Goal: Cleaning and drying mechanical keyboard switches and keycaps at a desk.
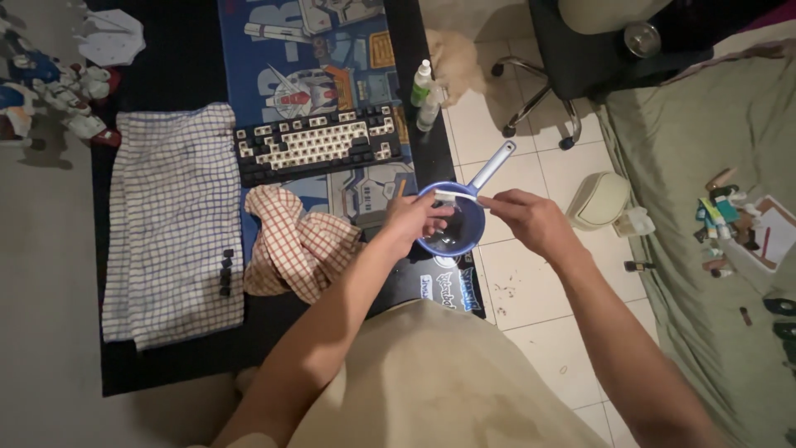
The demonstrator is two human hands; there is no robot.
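A small white brush lay across the top of a blue scoop bowl with a long pale handle, which stood at the right edge of the desk, near the person. The right hand was closed on one end of the brush, pinching it with the fingertips. The left hand was curled over the bowl's left rim, and something small might have been in its fingers, but I could not tell. To do this well, I think the brush should stay over the bowl so drips fall inside, and the strokes should be short and soft. Just left of the bowl lay a red checked cloth, and farther left a blue checked towel with a few dark keycaps on it. A keyboard sat farther back, with two spray bottles to its right.
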